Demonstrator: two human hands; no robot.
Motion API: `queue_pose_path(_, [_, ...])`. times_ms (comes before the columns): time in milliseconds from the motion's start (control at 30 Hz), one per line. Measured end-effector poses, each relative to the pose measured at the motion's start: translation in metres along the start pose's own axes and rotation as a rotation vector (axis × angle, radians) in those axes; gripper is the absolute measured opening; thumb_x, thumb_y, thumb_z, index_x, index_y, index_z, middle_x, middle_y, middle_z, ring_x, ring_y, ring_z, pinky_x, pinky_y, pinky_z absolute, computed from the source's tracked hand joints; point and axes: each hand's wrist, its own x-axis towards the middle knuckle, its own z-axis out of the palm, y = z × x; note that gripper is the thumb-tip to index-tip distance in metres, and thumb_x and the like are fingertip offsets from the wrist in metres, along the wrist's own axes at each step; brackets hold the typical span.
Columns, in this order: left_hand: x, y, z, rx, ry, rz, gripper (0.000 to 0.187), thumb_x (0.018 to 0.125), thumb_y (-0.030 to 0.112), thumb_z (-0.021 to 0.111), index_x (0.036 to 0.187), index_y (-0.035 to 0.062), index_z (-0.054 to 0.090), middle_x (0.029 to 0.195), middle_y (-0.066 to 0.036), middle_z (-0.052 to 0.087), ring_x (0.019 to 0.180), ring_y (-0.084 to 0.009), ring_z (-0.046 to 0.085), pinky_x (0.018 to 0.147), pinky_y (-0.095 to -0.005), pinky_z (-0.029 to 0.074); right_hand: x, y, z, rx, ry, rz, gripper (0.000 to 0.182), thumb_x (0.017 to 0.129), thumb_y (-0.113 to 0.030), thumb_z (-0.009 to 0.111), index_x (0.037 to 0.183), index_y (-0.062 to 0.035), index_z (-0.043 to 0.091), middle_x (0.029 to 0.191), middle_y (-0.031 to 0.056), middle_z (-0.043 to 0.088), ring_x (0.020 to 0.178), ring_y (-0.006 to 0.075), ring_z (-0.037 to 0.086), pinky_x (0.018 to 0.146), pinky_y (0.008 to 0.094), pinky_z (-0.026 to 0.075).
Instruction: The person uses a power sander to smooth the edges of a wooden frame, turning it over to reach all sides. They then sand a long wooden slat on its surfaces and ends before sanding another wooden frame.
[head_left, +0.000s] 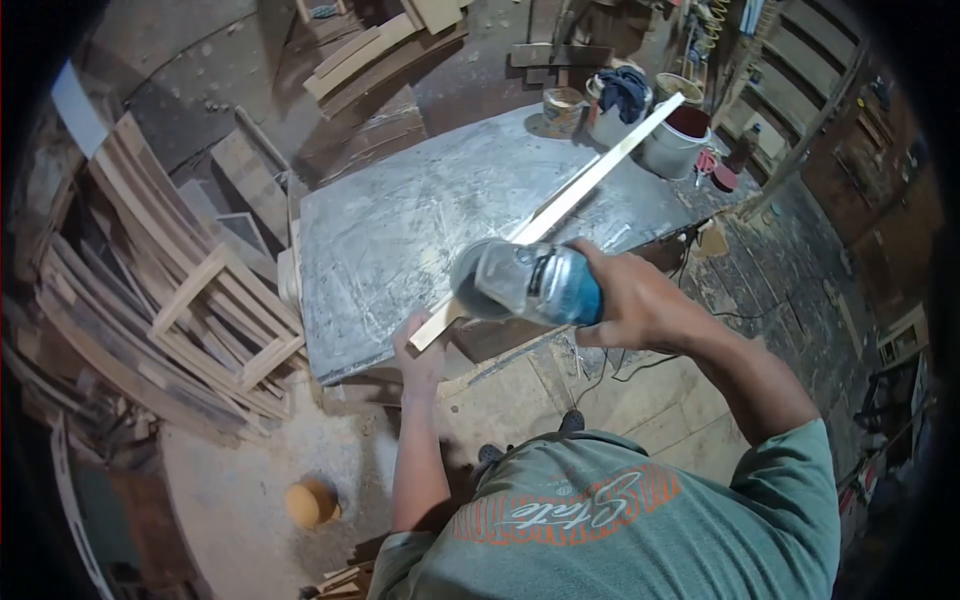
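Observation:
A long, narrow wooden strip (590,190) runs diagonally over the metal-grey tabletop (380,220), its far end reaching across the buckets. Close to its near end, my left hand (418,360) is closed around the strip at the table's front edge. In my right hand (635,300) is a handheld power tool (545,285) with a teal rear body and a silver front. The tool's round grey head overlaps the strip in this view, a short way beyond my left hand, and hides part of the wood.
Beyond the strip stand a white bucket (672,150), a can (563,115) and a dark cloth (624,92). Pink-handled scissors (706,162) lie nearby. Wooden frames (225,310) and curved boards lean at left. A cable (650,368) hangs at right; an orange round object (312,502) sits on the floor.

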Motion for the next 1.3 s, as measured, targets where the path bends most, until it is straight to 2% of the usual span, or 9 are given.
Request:
queue_pose_path(200, [0.0,0.012,-0.001,-0.033,0.007,0.02,0.03,0.073,0.006,0.087,0.074,0.0024,0.057,0.069,0.001,0.054,0.065,-0.0082,0.046,0.06,-0.0262,0.04,0.002,0.033,-0.02,0.039,0.086,0.049,0.096,0.062,-0.023,0.078,0.14,0.0117,0.036,0.105,0.0326,0.065,0.101,0.0401,0.066,0.093,0.0409,0.049])
queue_pose_path(433, [0.003,0.024,0.0,-0.109,0.033,-0.112,0.031,0.072,0.002,0.086,0.069,0.0037,0.054,0.067,0.003,0.052,0.065,-0.0077,0.046,0.06,-0.0266,0.04,0.012,0.108,-0.052,0.178,0.277,0.099,0.095,0.056,-0.013,0.08,0.141,0.0034,0.042,0.117,0.0178,0.064,0.109,0.0238,0.061,0.098,0.0326,0.044])
queue_pose_path(800, [0.011,0.017,-0.004,-0.082,0.041,-0.119,0.023,0.077,0.012,0.085,0.08,0.0028,0.064,0.072,0.004,0.057,0.068,-0.0069,0.049,0.063,-0.0251,0.043,0.031,0.186,-0.107,0.271,0.384,0.331,0.072,0.056,-0.011,0.08,0.123,-0.0015,0.054,0.103,0.0085,0.064,0.095,0.0195,0.06,0.09,0.0319,0.048])
queue_pose_path(933, [0.022,0.032,-0.007,-0.165,0.098,-0.145,0.028,0.075,0.015,0.088,0.075,0.0036,0.062,0.068,0.007,0.052,0.064,-0.0049,0.045,0.057,-0.0236,0.039,0.015,0.194,-0.1,0.54,0.671,0.209,0.054,0.065,-0.011,0.076,0.115,-0.0027,0.057,0.092,0.0065,0.064,0.082,0.0169,0.062,0.076,0.0305,0.051])
queue_pose_path(967, [0.027,0.031,-0.014,-0.143,0.061,-0.221,0.031,0.073,0.015,0.089,0.089,0.0033,0.065,0.08,0.002,0.057,0.074,-0.0087,0.05,0.066,-0.0253,0.043,0.008,0.215,-0.093,0.667,0.682,0.233,0.05,0.069,-0.011,0.074,0.115,-0.0032,0.057,0.09,0.0058,0.064,0.079,0.0165,0.062,0.072,0.0304,0.051])
queue_pose_path(1067, [0.045,0.048,-0.025,0.118,0.22,0.092,0.05,0.07,0.02,0.089,0.111,0.0047,0.064,0.109,-0.008,0.061,0.104,-0.0203,0.056,0.094,-0.0373,0.044,-0.031,0.263,-0.052,0.904,0.744,0.281,0.041,0.075,-0.011,0.071,0.114,-0.0046,0.056,0.089,0.0048,0.063,0.074,0.0154,0.064,0.065,0.03,0.052])
queue_pose_path(1167, [0.042,0.13,-0.032,1.09,0.178,0.265,0.072,0.069,0.022,0.087,0.132,0.0069,0.055,0.141,-0.015,0.048,0.136,-0.0333,0.039,0.114,-0.0452,0.03,-0.074,0.283,-0.002,0.983,0.721,0.3,0.039,0.075,-0.009,0.07,0.111,-0.0055,0.056,0.088,0.0051,0.063,0.074,0.016,0.064,0.064,0.0307,0.052])
queue_pose_path(1267, [0.045,0.167,0.001,1.296,0.054,0.072,0.077,0.066,0.028,0.087,0.134,0.0081,0.055,0.148,-0.018,0.042,0.145,-0.0389,0.025,0.121,-0.0512,0.014,-0.106,0.321,0.051,1.091,0.664,0.414,0.041,0.073,-0.007,0.069,0.111,-0.0053,0.056,0.087,0.0047,0.063,0.073,0.0158,0.063,0.064,0.0305,0.052])
queue_pose_path(1300, [0.048,0.166,0.013,1.301,0.027,0.119,0.075,0.067,0.029,0.086,0.133,0.0082,0.056,0.147,-0.017,0.044,0.144,-0.0381,0.027,0.12,-0.052,0.016,-0.115,0.322,0.062,1.082,0.671,0.461,0.042,0.072,-0.006,0.069,0.112,-0.0051,0.056,0.087,0.0049,0.063,0.073,0.0161,0.063,0.064,0.0303,0.052])
